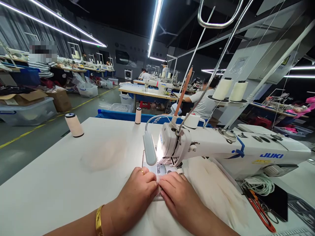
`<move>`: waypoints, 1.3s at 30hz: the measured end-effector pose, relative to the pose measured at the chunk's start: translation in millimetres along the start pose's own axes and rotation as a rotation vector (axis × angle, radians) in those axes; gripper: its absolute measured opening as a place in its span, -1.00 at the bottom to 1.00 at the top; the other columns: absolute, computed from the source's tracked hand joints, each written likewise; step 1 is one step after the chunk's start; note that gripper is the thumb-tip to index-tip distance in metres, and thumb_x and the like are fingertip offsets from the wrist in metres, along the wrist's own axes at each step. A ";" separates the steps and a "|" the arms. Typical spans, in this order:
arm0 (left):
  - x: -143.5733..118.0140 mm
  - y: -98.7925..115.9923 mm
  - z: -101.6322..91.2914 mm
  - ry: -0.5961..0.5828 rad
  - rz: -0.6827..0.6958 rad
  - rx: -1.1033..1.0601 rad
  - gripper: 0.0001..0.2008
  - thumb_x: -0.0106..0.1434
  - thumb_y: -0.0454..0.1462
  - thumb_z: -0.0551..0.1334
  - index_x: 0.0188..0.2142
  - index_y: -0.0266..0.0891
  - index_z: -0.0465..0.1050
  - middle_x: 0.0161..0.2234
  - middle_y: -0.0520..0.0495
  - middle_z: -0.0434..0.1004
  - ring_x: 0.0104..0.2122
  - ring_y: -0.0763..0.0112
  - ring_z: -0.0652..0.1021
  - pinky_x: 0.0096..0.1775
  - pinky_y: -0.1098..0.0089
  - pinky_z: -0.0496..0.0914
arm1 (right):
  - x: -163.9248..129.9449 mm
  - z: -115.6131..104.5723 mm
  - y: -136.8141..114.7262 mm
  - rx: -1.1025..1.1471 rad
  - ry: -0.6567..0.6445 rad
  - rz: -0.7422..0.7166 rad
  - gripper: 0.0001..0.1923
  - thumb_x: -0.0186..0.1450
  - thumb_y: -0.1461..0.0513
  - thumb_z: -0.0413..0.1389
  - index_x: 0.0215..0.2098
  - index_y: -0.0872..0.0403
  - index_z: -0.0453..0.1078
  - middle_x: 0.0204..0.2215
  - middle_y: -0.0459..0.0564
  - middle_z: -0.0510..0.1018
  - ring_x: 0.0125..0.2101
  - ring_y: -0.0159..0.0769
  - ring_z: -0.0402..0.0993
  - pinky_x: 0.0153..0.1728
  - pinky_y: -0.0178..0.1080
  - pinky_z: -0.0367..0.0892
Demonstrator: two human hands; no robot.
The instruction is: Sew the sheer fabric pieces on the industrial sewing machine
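Observation:
Cream fabric (214,190) lies under the arm of a white sewing machine (209,141) and spreads toward me over the table edge. My left hand (140,188) is closed on the fabric just in front of the presser foot (158,168). Close beside it, almost touching, my right hand (176,190) presses and pinches the same fabric with its fingers together. The fingertips hide the fabric edge between them. A small lamp (149,149) lights the needle area.
Two thread cones, one large (74,125) and one small (138,116), stand on the white table (61,170). Red-handled thread snips (261,209), a coiled pale cord (259,185) and a black flat object (277,200) lie at right. A co-worker (203,101) sits beyond the machine.

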State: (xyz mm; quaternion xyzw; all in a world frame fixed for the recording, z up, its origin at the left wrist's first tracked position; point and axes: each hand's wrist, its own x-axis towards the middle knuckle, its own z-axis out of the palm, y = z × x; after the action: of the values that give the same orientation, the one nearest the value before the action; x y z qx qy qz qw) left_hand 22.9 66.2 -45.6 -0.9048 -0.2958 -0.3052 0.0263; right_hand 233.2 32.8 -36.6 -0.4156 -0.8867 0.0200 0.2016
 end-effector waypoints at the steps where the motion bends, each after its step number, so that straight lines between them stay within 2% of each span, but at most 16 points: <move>1: -0.1 0.6 -0.8 -0.010 -0.011 -0.001 -0.80 0.43 -0.43 0.23 -0.34 -0.18 0.48 -0.34 0.00 0.56 -0.33 0.25 0.46 -0.23 0.20 0.31 | 1.1 2.6 2.5 -0.008 -0.013 0.020 -0.80 0.47 0.41 0.06 -0.08 0.02 0.41 -0.19 0.01 0.61 -0.20 -0.09 0.52 -0.21 -0.10 0.34; 4: -0.5 3.0 -3.3 -0.056 -0.045 0.005 -0.88 0.36 -0.42 0.28 -0.29 -0.19 0.50 -0.28 -0.02 0.59 -0.27 0.19 0.50 -0.19 0.15 0.35 | 3.8 7.8 9.5 -0.016 -0.010 0.056 -0.78 0.44 0.45 0.05 -0.14 0.04 0.42 -0.17 0.03 0.62 -0.20 -0.09 0.53 -0.23 -0.09 0.37; 7: -0.4 5.8 -4.6 -0.089 -0.087 0.008 -0.92 0.33 -0.40 0.32 -0.25 -0.19 0.52 -0.24 -0.03 0.60 -0.23 0.16 0.52 -0.16 0.11 0.38 | 4.3 10.9 13.9 -0.007 0.057 0.060 -0.77 0.42 0.46 0.05 -0.20 0.02 0.42 -0.09 0.04 0.64 -0.15 -0.09 0.55 -0.18 -0.09 0.41; 12: 1.3 8.9 -3.9 -0.135 -0.137 0.032 -0.93 0.33 -0.34 0.36 -0.19 -0.19 0.56 -0.20 -0.04 0.60 -0.19 0.14 0.53 -0.11 0.09 0.40 | 4.1 14.2 18.4 -0.024 0.115 0.075 -0.77 0.43 0.44 0.05 -0.19 0.00 0.44 0.03 0.03 0.64 -0.06 -0.05 0.55 -0.10 -0.08 0.45; 17: 3.9 8.9 -2.4 -0.172 -0.158 0.065 -0.92 0.34 -0.31 0.36 -0.16 -0.19 0.57 -0.19 -0.04 0.61 -0.18 0.13 0.54 -0.12 0.09 0.38 | 5.5 15.8 22.0 -0.037 0.092 0.091 -0.73 0.43 0.43 0.02 -0.15 -0.01 0.49 0.04 0.05 0.65 -0.09 -0.05 0.58 -0.18 -0.09 0.47; 21: 4.3 9.0 -2.8 -0.178 -0.163 0.068 -0.94 0.35 -0.31 0.35 -0.18 -0.19 0.56 -0.20 -0.04 0.61 -0.19 0.13 0.54 -0.12 0.10 0.37 | 6.0 15.6 23.7 -0.042 0.098 0.089 -0.67 0.43 0.43 0.02 -0.03 -0.02 0.51 0.05 0.04 0.65 -0.08 -0.05 0.58 -0.13 -0.06 0.50; 26: 4.3 9.8 -4.2 -0.192 -0.170 0.047 -0.92 0.37 -0.33 0.31 -0.15 -0.19 0.56 -0.17 -0.06 0.61 -0.16 0.11 0.53 -0.10 0.07 0.36 | 4.8 17.9 26.2 -0.068 0.111 0.081 -0.67 0.42 0.44 0.03 -0.03 -0.01 0.51 0.07 0.03 0.65 -0.08 -0.04 0.58 -0.11 -0.03 0.49; 29: 4.3 8.0 -3.4 -0.191 -0.172 0.020 -0.91 0.35 -0.35 0.30 -0.15 -0.19 0.55 -0.12 -0.08 0.61 -0.13 0.08 0.52 -0.09 0.06 0.35 | 2.4 17.1 26.0 -0.071 0.151 0.051 -0.67 0.41 0.46 0.03 -0.04 0.00 0.51 0.04 0.04 0.67 -0.07 -0.02 0.57 -0.11 -0.02 0.46; 32: 2.6 4.5 -2.4 -0.194 -0.143 -0.038 -0.90 0.38 -0.38 0.25 -0.18 -0.19 0.54 -0.12 -0.09 0.60 -0.11 0.08 0.51 -0.07 0.07 0.34 | -1.8 7.1 20.6 -0.052 0.202 -0.012 -0.70 0.42 0.44 0.04 -0.04 0.01 0.49 -0.03 0.04 0.67 -0.04 -0.01 0.53 -0.05 -0.01 0.41; 34: 1.0 1.7 -3.2 -0.192 -0.136 -0.094 -0.84 0.42 -0.40 0.18 -0.20 -0.19 0.53 -0.15 -0.07 0.59 -0.11 0.11 0.50 -0.05 0.06 0.33 | -5.1 -3.4 14.8 0.014 0.145 -0.071 -0.83 0.45 0.32 0.16 -0.01 0.00 0.46 -0.09 0.00 0.67 -0.05 -0.03 0.50 -0.03 -0.01 0.37; 36: 0.1 -0.8 -6.2 -0.197 -0.153 -0.154 -0.78 0.45 -0.41 0.10 -0.20 -0.18 0.52 -0.16 -0.06 0.57 -0.12 0.13 0.48 -0.04 0.07 0.32 | -8.0 -12.3 9.8 0.088 0.038 -0.106 -0.77 0.41 0.15 0.30 -0.02 -0.02 0.43 -0.12 -0.05 0.63 -0.09 -0.07 0.48 -0.04 -0.05 0.37; 37: 0.3 -1.7 -8.5 -0.211 -0.168 -0.181 -0.76 0.44 -0.43 0.08 -0.19 -0.18 0.52 -0.15 -0.07 0.56 -0.13 0.14 0.48 -0.05 0.08 0.32 | -9.0 -14.7 8.5 0.107 -0.002 -0.105 -0.76 0.41 0.12 0.32 -0.05 -0.03 0.42 -0.14 -0.06 0.61 -0.11 -0.10 0.46 -0.06 -0.07 0.36; 39: 2.2 -2.8 -13.6 -0.256 -0.202 -0.224 -0.74 0.37 -0.46 0.09 -0.14 -0.18 0.51 -0.13 -0.08 0.54 -0.13 0.15 0.47 -0.07 0.10 0.32 | -9.8 -15.2 8.8 0.110 -0.011 -0.085 -0.89 0.49 0.17 0.21 -0.16 -0.02 0.37 -0.19 -0.06 0.56 -0.17 -0.15 0.43 -0.12 -0.11 0.35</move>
State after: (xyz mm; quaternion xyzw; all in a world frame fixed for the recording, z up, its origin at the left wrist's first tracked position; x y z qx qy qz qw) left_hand 15.4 66.6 -33.6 -0.8993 -0.3502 -0.2196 -0.1430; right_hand 250.9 29.3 -27.8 -0.3658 -0.9022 0.0622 0.2198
